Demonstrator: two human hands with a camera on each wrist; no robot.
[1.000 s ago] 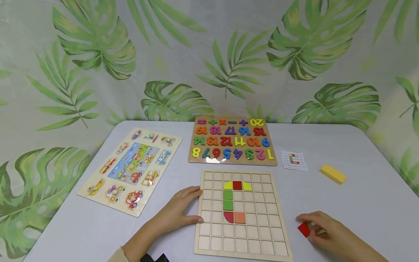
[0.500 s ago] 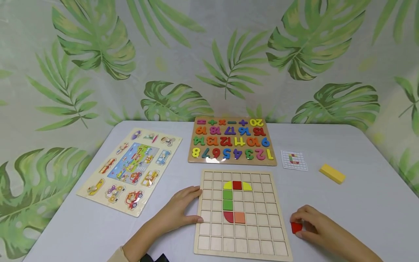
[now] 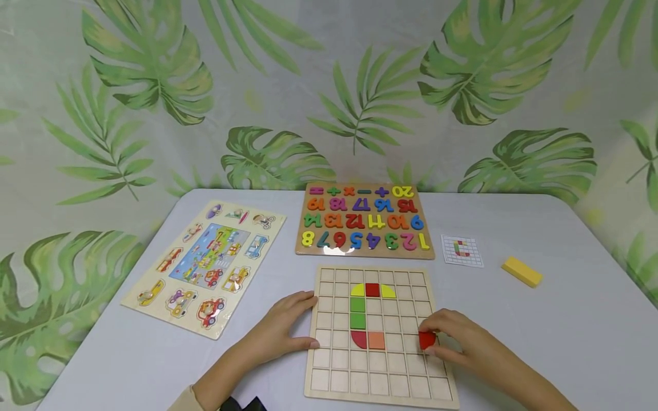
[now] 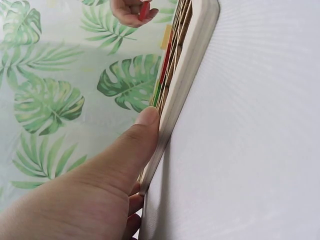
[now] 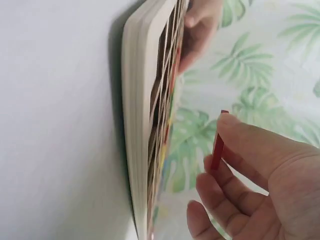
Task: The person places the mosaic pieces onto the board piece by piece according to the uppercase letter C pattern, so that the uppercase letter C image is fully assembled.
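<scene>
A wooden grid board (image 3: 379, 381) lies flat in front of me in the head view. On it, yellow pieces, red pieces, green squares and an orange square (image 3: 377, 341) form a C-like shape. My left hand (image 3: 277, 331) touches the board's left edge, thumb and fingers spread apart along it. My right hand (image 3: 465, 342) pinches a small red tile (image 3: 426, 341) between thumb and fingers, over the board's right side. In the right wrist view the red tile (image 5: 218, 150) stands edge-on, raised off the board, between the thumb and fingertips.
Behind the board lies a number puzzle (image 3: 365, 221); a vehicle peg puzzle (image 3: 203, 268) lies at the left. A small pattern card (image 3: 462, 251) and a yellow block (image 3: 521, 272) lie at the right. Leaf-print cloth hangs behind the table.
My right hand has moved left with the red tile, from the table beside the board to over its right side; the tile turned in the fingers. The left hand stays put.
</scene>
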